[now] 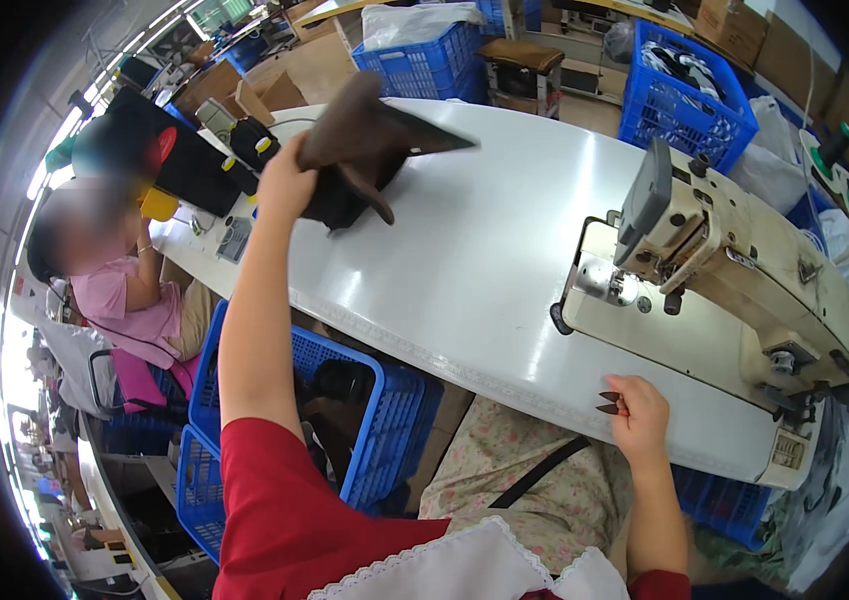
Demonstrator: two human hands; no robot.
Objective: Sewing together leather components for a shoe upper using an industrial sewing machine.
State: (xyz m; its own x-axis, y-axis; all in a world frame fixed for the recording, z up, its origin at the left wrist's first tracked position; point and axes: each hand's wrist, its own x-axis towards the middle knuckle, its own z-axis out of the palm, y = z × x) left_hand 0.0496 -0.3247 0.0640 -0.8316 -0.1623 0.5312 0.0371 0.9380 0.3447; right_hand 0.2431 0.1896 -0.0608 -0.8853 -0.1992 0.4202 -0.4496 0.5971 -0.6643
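My left hand (287, 182) is raised over the far left of the white tabletop (444, 270), its fingers closed on the edge of a dark brown leather-like piece (356, 135). That piece is floppy and folded, slightly blurred, with a pointed flap to the right; whether its underside touches the table I cannot tell. Near the front edge, by my lap, my right hand (639, 412) is closed around small thread snips (608, 403). Only their two dark pointed blades stick out, facing left and slightly apart; the rest is hidden in my palm.
A cream industrial sewing machine (734, 260) stands on the table's right side. Blue crates sit below left (409, 420) and beyond the far edge (694, 110). At the left, a person in pink (129, 290) sits by a black machine (169, 150). Thread spools (834, 145) stand far right.
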